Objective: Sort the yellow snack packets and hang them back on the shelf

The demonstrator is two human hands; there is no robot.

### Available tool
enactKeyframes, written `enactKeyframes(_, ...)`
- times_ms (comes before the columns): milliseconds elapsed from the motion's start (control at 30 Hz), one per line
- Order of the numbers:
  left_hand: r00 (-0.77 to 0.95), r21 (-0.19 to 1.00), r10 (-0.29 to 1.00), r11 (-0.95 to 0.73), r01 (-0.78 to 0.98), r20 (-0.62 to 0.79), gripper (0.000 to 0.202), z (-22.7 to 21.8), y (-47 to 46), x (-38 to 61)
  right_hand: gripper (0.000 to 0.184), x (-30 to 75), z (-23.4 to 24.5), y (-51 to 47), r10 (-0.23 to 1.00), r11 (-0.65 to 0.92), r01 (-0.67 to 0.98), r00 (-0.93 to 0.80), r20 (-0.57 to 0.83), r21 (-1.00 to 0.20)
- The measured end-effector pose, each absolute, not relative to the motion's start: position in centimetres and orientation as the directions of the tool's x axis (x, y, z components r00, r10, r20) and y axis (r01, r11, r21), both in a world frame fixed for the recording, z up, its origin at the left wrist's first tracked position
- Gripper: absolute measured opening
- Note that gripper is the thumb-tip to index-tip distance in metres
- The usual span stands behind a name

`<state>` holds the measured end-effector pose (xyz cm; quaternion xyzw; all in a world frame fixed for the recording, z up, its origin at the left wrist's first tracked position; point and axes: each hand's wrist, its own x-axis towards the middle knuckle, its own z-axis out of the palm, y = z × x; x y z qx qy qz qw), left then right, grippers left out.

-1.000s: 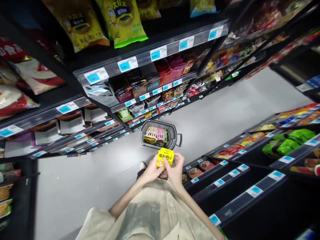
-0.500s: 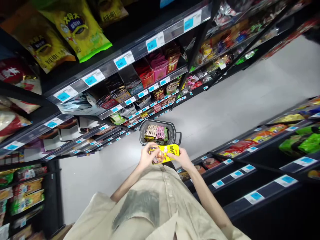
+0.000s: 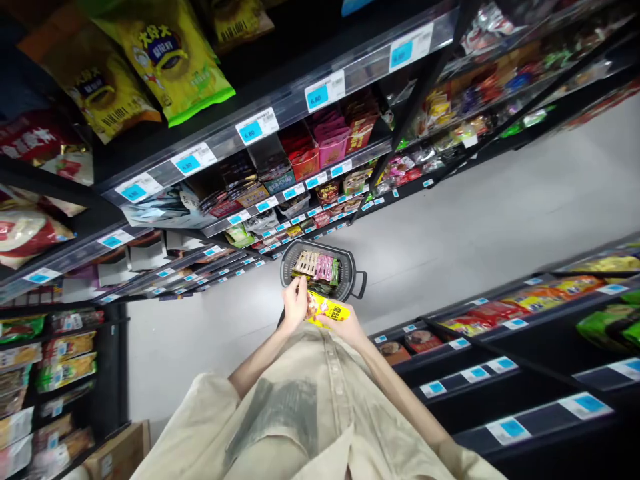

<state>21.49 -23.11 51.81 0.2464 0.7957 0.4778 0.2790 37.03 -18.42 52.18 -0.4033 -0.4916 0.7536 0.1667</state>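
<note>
Brightly yellow, the packet (image 3: 327, 309), with dark lettering and a brownish picture, is gripped by both hands (image 3: 295, 305).

- Shirt (image 3: 380, 427): beige, with buttons (image 3: 334, 367) down the front.
- Patch (image 3: 275, 413): grey, squarish; I see it remotely, left of the buttons.
- Sleeves (image 3: 200, 407): beige, loose, leaving the forearms (image 3: 259, 357) bare.

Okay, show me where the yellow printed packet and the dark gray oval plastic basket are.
Yellow printed packet (image 3: 326, 308): head view, middle of its printed face.
Dark gray oval plastic basket (image 3: 346, 272): head view, on its inner wall.
</note>
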Motion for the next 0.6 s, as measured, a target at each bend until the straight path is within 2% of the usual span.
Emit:
enactKeyframes(167, -0.708, 0.910, 0.649, 0.414, 0.024, -0.277, 0.052, 49.4, -22.0, 21.4, 0.044, 35.8, 50.6, -18.3, 0.762, -0.410, 0.170, -0.477, -0.439, -0.896)
enactKeyframes(233, -0.637, 0.914, 0.680, 0.394, -0.100, -0.363, 0.054, 47.3, -21.2, 21.5, 0.042, 35.9, 48.7, -18.4, 0.795, -0.386, 0.204, -0.421, -0.436, -0.900)
enactKeyframes(300, -0.525, 0.879, 0.705, 0.369, -0.301, -0.476, 0.052, 44.2, -19.8, 21.1, 0.041, 36.3, 46.1, -18.3, 0.821, -0.370, 0.253, -0.362, -0.442, -0.894)
enactKeyframes(367, -0.424, 0.744, 0.650, 0.352, -0.567, -0.631, 0.041, 40.2, -17.7, 20.0, 0.038, 37.1, 43.2, -18.1, 0.838, -0.367, 0.301, -0.304, -0.453, -0.880)
enactKeyframes(433, -0.333, 0.517, 0.493, 0.301, -0.801, -0.804, 0.027, 35.5, -15.0, 17.9, 0.036, 38.2, 40.2, -17.9, 0.851, -0.381, 0.344, -0.231, -0.471, -0.858)
enactKeyframes(467, -0.278, 0.384, 0.374, 0.247, -0.890, -0.885, 0.023, 33.0, -13.7, 16.4, 0.037, 38.9, 38.9, -17.9, 0.855, -0.400, 0.362, -0.184, -0.485, -0.842)
enactKeyframes(533, -0.251, 0.311, 0.281, 0.196, -0.930, -0.926, 0.027, 27.7, -11.2, 13.0, 0.040, 40.5, 36.4, -18.0, 0.846, -0.451, 0.388, -0.101, -0.524, -0.804)
enactKeyframes(600, -0.253, 0.290, 0.231, 0.144, -0.946, -0.939, 0.039, 22.7, -9.1, 9.5, 0.044, 42.4, 34.1, -18.7, 0.822, -0.506, 0.409, -0.038, -0.569, -0.759)
